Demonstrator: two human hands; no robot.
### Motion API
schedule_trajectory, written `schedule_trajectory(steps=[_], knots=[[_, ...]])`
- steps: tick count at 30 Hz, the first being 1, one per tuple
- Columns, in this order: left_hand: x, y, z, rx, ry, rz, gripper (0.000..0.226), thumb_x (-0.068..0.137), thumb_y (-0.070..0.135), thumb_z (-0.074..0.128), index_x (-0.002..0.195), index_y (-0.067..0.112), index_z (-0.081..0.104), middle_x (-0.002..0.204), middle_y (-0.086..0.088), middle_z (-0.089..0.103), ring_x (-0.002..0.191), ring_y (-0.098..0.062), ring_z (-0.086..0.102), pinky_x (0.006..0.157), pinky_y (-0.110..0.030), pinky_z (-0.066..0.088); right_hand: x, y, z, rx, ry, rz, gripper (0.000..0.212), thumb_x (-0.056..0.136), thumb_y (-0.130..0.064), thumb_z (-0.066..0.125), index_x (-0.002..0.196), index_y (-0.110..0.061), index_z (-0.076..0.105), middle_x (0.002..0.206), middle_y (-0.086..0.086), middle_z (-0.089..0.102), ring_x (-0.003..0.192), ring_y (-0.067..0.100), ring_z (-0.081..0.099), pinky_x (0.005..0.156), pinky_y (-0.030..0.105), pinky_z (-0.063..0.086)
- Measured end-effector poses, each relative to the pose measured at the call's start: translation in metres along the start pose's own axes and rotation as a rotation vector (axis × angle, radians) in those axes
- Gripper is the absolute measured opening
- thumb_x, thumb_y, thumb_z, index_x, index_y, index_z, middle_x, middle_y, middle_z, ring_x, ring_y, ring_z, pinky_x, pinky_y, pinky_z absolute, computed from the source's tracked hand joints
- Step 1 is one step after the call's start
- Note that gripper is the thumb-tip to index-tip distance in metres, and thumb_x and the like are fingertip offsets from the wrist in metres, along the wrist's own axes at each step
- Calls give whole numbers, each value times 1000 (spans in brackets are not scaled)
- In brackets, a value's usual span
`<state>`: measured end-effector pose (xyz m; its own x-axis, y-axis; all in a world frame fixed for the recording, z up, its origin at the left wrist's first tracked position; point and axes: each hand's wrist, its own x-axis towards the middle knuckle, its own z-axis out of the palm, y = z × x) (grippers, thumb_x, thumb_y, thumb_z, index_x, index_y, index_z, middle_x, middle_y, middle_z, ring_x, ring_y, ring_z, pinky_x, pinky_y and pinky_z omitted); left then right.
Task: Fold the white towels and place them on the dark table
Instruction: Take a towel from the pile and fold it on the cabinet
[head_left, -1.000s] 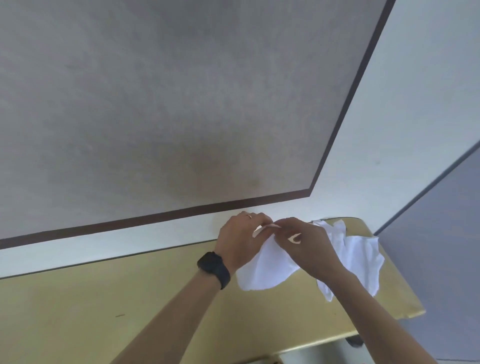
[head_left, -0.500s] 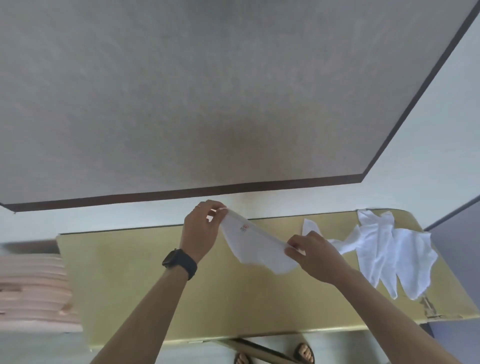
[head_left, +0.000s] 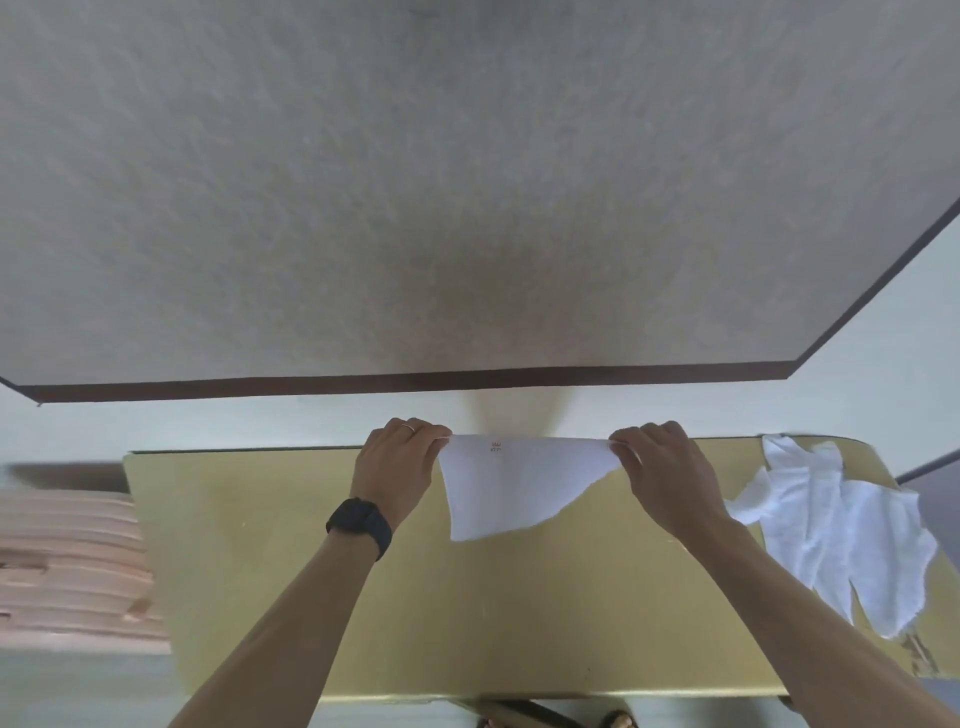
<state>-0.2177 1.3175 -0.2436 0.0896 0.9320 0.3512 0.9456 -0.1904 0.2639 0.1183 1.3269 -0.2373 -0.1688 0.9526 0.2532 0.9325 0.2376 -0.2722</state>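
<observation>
Both hands are up and the towel (head_left: 509, 488) is strung between them. The left hand (head_left: 397, 467) pinches one top corner and the right hand (head_left: 667, 478) the other, fingers curled in on the cloth on both sides. The top edge runs taut from grip to grip. The pinch points themselves are hard to see, since the backs of the hands face the camera and cover most of the fingertips. Below the fingers the towel hangs lopsided, long under the left grip and slanting up short toward the right. Its lower right corner is either folded back or hidden, and it cannot be told which. A tiny mark (head_left: 495, 447) sits just under the top edge, nearer the left fingers, too small to read. There is a ring (head_left: 408, 427) on the left hand and a black watch (head_left: 360, 524) on that wrist. Under the hands lies a yellow table (head_left: 311, 571); whether the towel's low edge touches it is unclear. Out past the right fingers, a heap of white towels (head_left: 841, 525) lies crumpled on that table. Beyond the fingertips a big grey panel (head_left: 467, 182) with a dark border fills the top, cut off by the frame. Far past the left fingers a pinkish stack (head_left: 67, 566) is only a blur, and at the bottom edge toes (head_left: 618, 721) just poke in.
</observation>
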Motion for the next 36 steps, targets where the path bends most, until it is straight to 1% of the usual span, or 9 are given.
schedule_trajectory(steps=[3, 9, 14, 18, 21, 24, 28, 32, 36], knots=[[-7, -5, 4, 6, 73, 15, 31, 94, 33, 47, 96, 24, 77, 89, 8, 73, 83, -20, 65, 75, -32, 50, -1, 3, 11, 16, 79, -35, 11, 89, -11, 71, 99, -16, 73, 88, -1, 70, 81, 26, 55, 68, 37, 49], [-61, -15, 30, 28, 41, 71, 30, 92, 35, 49, 95, 26, 78, 89, 9, 72, 85, -17, 63, 82, -27, 40, -52, 10, 47, 60, 26, -22, 11, 88, -12, 71, 99, -16, 74, 93, 1, 69, 86, 30, 59, 71, 41, 52], [-139, -10, 62, 49, -200, 29, 34, 90, 37, 45, 89, 29, 78, 84, 11, 73, 82, -16, 66, 79, -27, 41, -131, 11, 85, 51, -185, 55, 10, 85, -13, 75, 94, -18, 75, 91, -2, 70, 84, 28, 61, 70, 38, 51], [-207, 2, 78, -6, -435, -44, 33, 88, 36, 47, 84, 30, 78, 82, 11, 73, 81, -16, 67, 73, -28, 49, -203, 13, 109, 36, -459, 129, 9, 92, -20, 68, 97, -23, 74, 98, -6, 70, 91, 25, 60, 75, 39, 50], [-243, 11, 82, -27, -538, -53, 6, 81, 21, 76, 83, 27, 78, 82, 9, 74, 79, -19, 68, 71, -30, 53, -244, 15, 114, 26, -626, 185, 17, 97, -23, 59, 106, -25, 73, 109, -5, 69, 100, 24, 56, 83, 37, 48], [-258, 20, 81, -49, -689, -141, 16, 75, 16, 85, 87, 26, 78, 88, 7, 75, 86, -20, 69, 73, -34, 53, -261, 14, 108, 71, -706, 249, 23, 101, -28, 51, 112, -24, 71, 117, -7, 65, 108, 21, 53, 92, 35, 42], [-233, 23, 81, -209, -755, -337, 22, 98, 28, 56, 112, 24, 73, 114, 8, 71, 109, -18, 60, 92, -32, 45, -239, 18, 108, 223, -685, 375, 20, 100, -28, 55, 111, -23, 71, 111, -6, 67, 107, 18, 56, 86, 26, 38], [-180, 16, 98, -458, -660, -622, 19, 97, 30, 60, 108, 24, 74, 97, 7, 73, 91, -12, 65, 83, -23, 50, -181, 27, 120, 445, -558, 630, 16, 96, -33, 62, 104, -24, 72, 97, -8, 71, 88, 8, 64, 75, 16, 41], [-145, -1, 131, -545, -543, -760, 18, 95, 31, 63, 109, 27, 74, 87, 13, 68, 80, -4, 61, 68, -1, 38, -135, 32, 146, 569, -415, 774, 16, 95, -35, 64, 105, -25, 71, 93, -8, 69, 84, 3, 62, 68, 6, 38]])
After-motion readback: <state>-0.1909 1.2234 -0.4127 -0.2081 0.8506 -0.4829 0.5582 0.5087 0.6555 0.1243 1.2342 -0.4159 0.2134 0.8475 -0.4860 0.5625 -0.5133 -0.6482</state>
